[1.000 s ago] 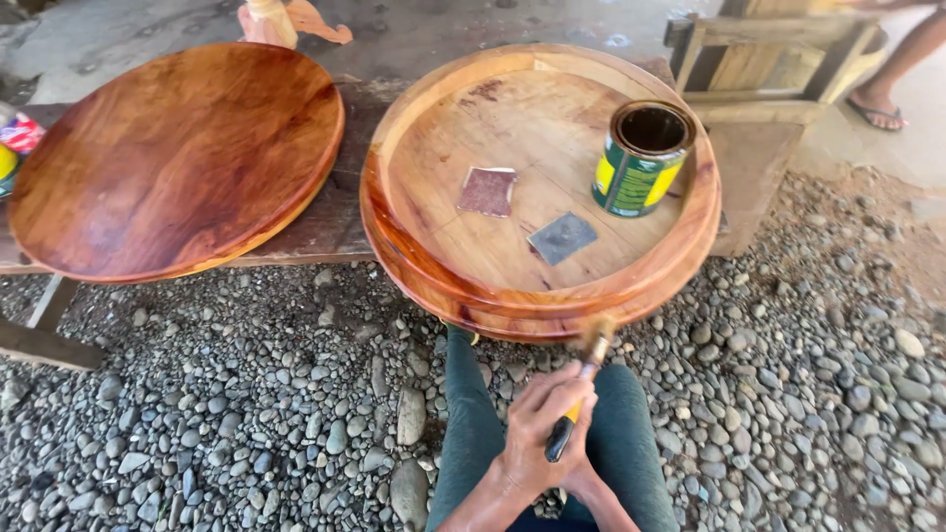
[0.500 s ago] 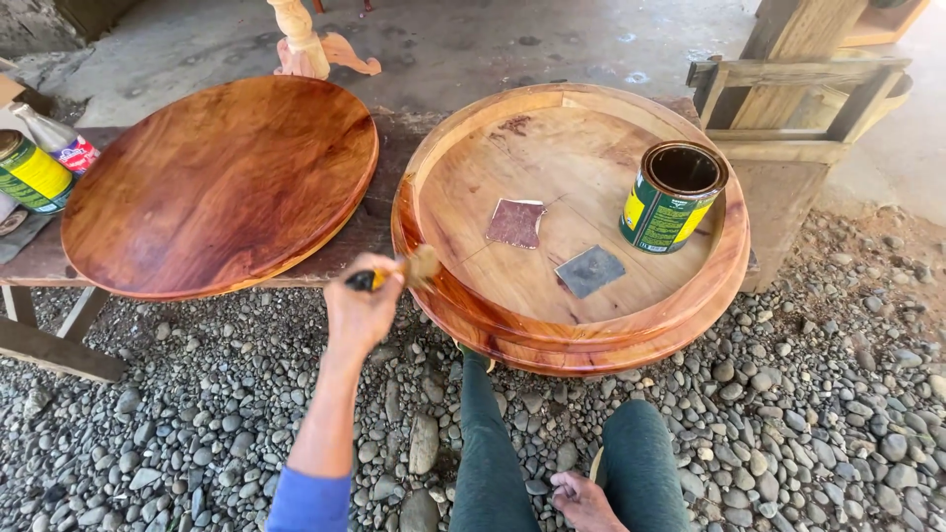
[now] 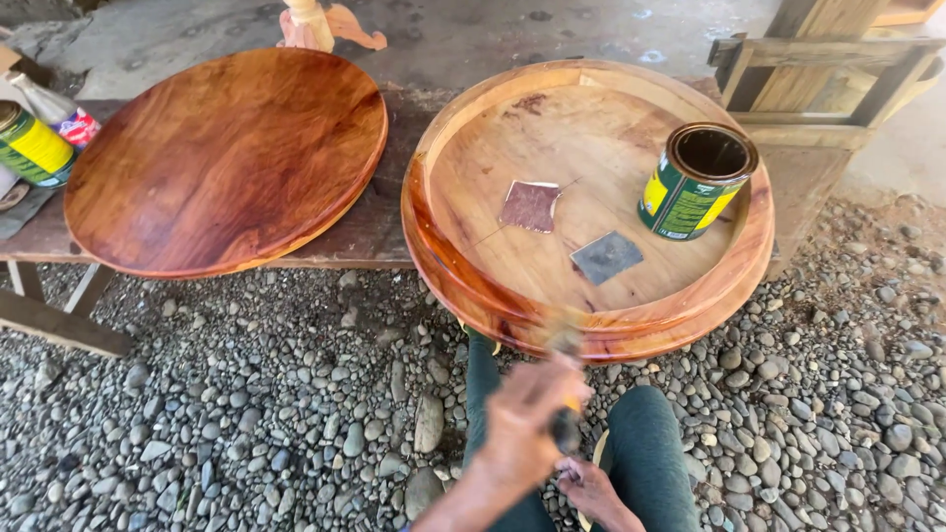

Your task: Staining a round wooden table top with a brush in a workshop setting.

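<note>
My left hand (image 3: 522,433) grips a paintbrush (image 3: 565,394), blurred with motion. Its bristles touch the near rim of the round wooden tray top (image 3: 493,296) on the right. My right hand (image 3: 594,490) lies low between my knees, just under the brush handle; its fingers are blurred. Inside the tray stand an open green and yellow can (image 3: 695,182) and two squares of sandpaper, one reddish (image 3: 530,205) and one grey (image 3: 605,256). The tray's near rim looks darker and glossier than its pale inside.
A glossy reddish round top (image 3: 227,158) lies on the low wooden bench (image 3: 374,232) to the left. Another can (image 3: 30,146) stands at the far left edge. A wooden frame (image 3: 818,69) sits at the back right. Grey pebbles (image 3: 246,414) cover the ground around my legs.
My left hand has swung the brush from the tray's left rim round to its near front edge. My right hand stays low by my knees.
</note>
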